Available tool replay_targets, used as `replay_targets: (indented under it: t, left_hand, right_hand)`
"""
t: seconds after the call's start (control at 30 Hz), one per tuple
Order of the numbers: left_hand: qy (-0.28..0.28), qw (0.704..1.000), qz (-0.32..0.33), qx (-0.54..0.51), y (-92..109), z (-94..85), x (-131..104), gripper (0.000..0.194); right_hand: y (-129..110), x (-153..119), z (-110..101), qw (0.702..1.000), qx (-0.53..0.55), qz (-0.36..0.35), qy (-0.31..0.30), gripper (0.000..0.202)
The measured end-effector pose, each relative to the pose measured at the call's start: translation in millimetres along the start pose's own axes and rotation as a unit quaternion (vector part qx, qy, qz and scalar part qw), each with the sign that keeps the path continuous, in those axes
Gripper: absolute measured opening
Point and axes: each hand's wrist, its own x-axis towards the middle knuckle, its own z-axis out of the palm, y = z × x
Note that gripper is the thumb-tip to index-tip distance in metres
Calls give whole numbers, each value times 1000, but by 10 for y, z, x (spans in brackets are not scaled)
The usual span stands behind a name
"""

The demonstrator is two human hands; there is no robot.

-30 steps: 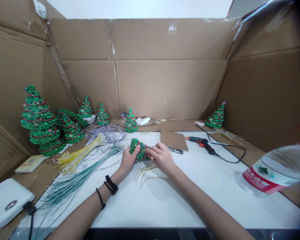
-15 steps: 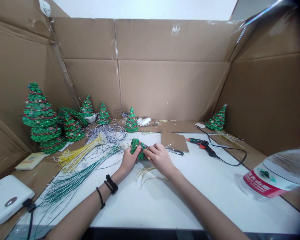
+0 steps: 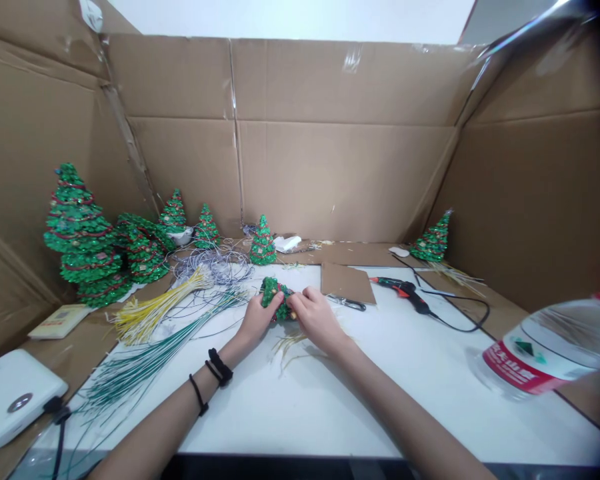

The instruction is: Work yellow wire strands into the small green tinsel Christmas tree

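Observation:
Low over the white tabletop, my left hand (image 3: 257,321) grips a small green beaded Christmas tree (image 3: 270,288) with red garland, its thumb pressed on the near side. The tree lies tilted on its side. My right hand (image 3: 319,321) is closed with fingertips pinched at the tree's right end; any finer piece between them is hidden. Thin straw-coloured strands (image 3: 290,345) lie just below the tree. To the right of my right hand are tweezers-like dark-handled pliers (image 3: 350,303) and a cardboard piece (image 3: 347,283).
Green wires (image 3: 145,367), yellow wires (image 3: 155,313) and tangled pale wire (image 3: 210,263) spread leftward. Several finished trees (image 3: 83,227) stand along the left and back. A glue gun (image 3: 407,292) with its cord and a water bottle (image 3: 535,353) are on the right; a white box (image 3: 20,397) sits left.
My right hand has shifted slightly left and its fingers have curled in closer at the tree's right end. My left hand keeps its grip on the tree.

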Motion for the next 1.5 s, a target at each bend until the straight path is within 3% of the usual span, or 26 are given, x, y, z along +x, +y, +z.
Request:
replay_targets:
  t: [0.17, 0.27, 0.33, 0.5, 0.7, 0.83, 1.07, 1.2, 1.33, 1.5]
  left_hand:
    - [-102, 993, 6, -66, 67, -119, 48, 23]
    - [-190, 968, -59, -152, 34, -203, 117, 18]
    - [-207, 953, -109, -190, 16, -240, 147, 14]
    - [-215, 960, -111, -141, 71, -214, 122, 14]
    - [-154, 979, -97, -91, 58, -67, 125, 22]
    - [-142, 982, -95, -74, -6, -32, 160, 22]
    - [-168, 979, -90, -70, -6, -50, 158, 26]
    - [-159, 978, -105, -83, -99, -51, 169, 28]
    - [-148, 981, -94, -84, -179, -60, 183, 28]
    - [-173, 980, -70, -69, -94, -77, 161, 23]
  right_hand:
    - [97, -16, -26, 1000, 1, 18, -6, 18]
    - [147, -41, -47, 1000, 11, 23, -8, 19]
    - [157, -56, -52, 1000, 11, 23, -13, 20]
    - [133, -82, -31, 1000, -3, 14, -15, 19]
    - [91, -81, -27, 1000, -3, -9, -14, 18]
    - [122, -91, -56, 999, 39, -1, -15, 18]
    - [223, -121, -213, 983, 133, 106, 64, 28]
    - [284, -97, -306, 969, 148, 200, -4, 18]
    - [320, -87, -307, 949, 217, 207, -97, 33]
    - [273, -84, -306, 955, 221, 183, -70, 20]
